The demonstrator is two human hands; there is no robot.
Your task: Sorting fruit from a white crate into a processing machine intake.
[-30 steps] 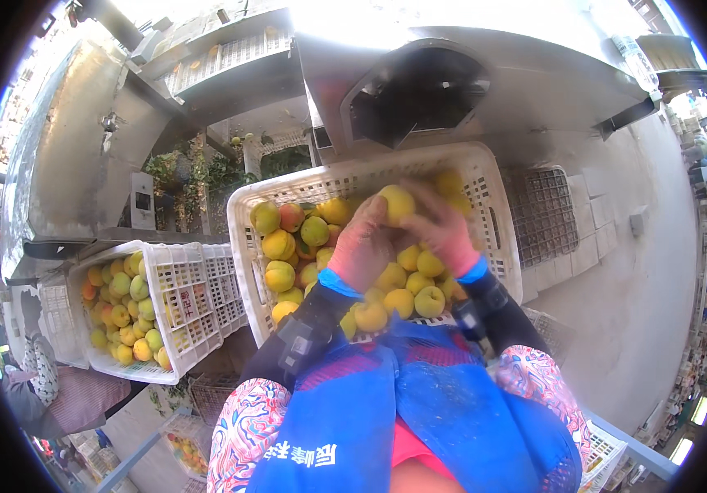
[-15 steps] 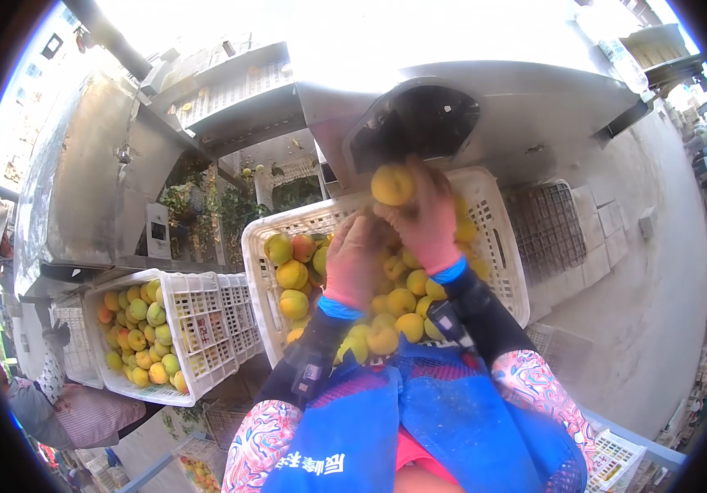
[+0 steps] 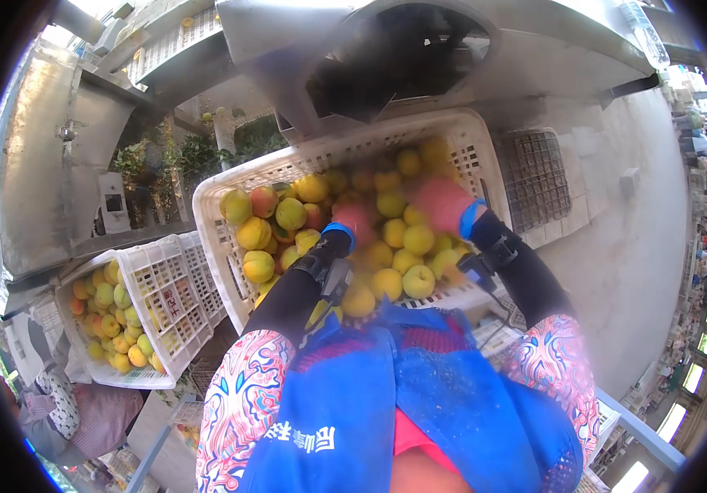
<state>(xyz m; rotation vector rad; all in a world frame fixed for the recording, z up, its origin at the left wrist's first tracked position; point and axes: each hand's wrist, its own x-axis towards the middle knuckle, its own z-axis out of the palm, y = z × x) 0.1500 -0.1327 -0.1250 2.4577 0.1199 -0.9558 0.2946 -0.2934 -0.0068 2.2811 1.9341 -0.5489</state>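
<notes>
A white plastic crate [image 3: 215, 256] in front of me holds many yellow peaches [image 3: 417, 282], some blushed red or tinged green. Both my hands are down among the fruit. My left hand [image 3: 356, 218] is near the crate's middle, its fingers blurred against the peaches. To its right, my right hand [image 3: 441, 205] reaches in near the crate's right wall, also smeared by motion. Whether either hand grips a peach cannot be made out. Blue bands circle both wrists below the pinkish gloves.
Beyond the crate is a metal machine with a dark opening [image 3: 399, 62]. A second white crate [image 3: 169, 308] of peaches stands at lower left, near another person [image 3: 95, 419]. A dark grated crate [image 3: 534, 179] lies on the right, and a clear bottle [image 3: 645, 34] at upper right.
Both hands have come down from above the crate into the fruit and moved apart. The peach at the right hand no longer shows in the air. The view has shifted.
</notes>
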